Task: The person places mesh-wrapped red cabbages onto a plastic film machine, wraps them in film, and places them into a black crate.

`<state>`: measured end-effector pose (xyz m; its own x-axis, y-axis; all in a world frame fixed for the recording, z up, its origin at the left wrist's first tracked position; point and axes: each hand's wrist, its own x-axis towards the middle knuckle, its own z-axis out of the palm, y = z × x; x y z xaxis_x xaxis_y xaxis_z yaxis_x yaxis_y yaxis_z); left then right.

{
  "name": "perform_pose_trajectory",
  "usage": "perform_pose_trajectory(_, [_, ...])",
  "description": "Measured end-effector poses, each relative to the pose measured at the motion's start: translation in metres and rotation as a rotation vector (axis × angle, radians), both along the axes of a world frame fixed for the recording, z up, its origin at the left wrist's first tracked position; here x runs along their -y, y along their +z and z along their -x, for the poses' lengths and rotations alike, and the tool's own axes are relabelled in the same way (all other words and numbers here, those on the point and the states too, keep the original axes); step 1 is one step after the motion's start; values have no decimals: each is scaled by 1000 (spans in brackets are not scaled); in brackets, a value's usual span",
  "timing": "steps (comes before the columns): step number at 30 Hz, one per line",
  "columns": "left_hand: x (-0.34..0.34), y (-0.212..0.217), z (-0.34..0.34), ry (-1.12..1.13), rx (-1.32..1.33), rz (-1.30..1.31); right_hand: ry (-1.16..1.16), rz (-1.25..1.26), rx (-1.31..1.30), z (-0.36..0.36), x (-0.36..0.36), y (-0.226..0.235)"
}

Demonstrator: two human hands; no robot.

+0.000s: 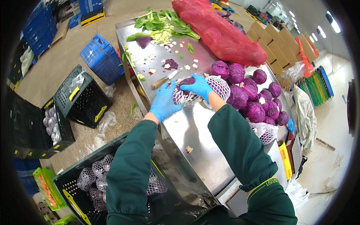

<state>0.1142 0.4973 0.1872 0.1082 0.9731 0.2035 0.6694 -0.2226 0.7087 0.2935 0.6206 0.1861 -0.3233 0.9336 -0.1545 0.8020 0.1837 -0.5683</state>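
Head view: both blue-gloved hands work a red cabbage into a white foam net sleeve on the steel worktop. The left hand, at the cabbage's 8 o'clock, has its fingers curled on the netted side; the right hand lies over the top, fingers clamped on the net. A knife lies just beside, at 10 o'clock; loose cabbages pile at 3 o'clock. The sleeving looks half done; next, I judge, the net needs drawing fully over before the head joins the netted ones in the black crate.
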Motion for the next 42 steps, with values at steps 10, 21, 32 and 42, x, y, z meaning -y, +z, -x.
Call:
perform_pose_trajectory(10, [106, 37, -103, 147, 289, -23, 212, -293, 267, -78, 116, 112])
perform_pose_trajectory(21, [218, 115, -397, -326, 516, 84, -57, -199, 560, -394, 293, 225])
perform_pose_trajectory(32, [316, 114, -586, -543, 375, 360, -157, -136, 503, -624, 411, 154])
perform_pose_trajectory(42, [321, 97, -615, -660, 424, 361, -134, 64, 439, -633, 408, 173])
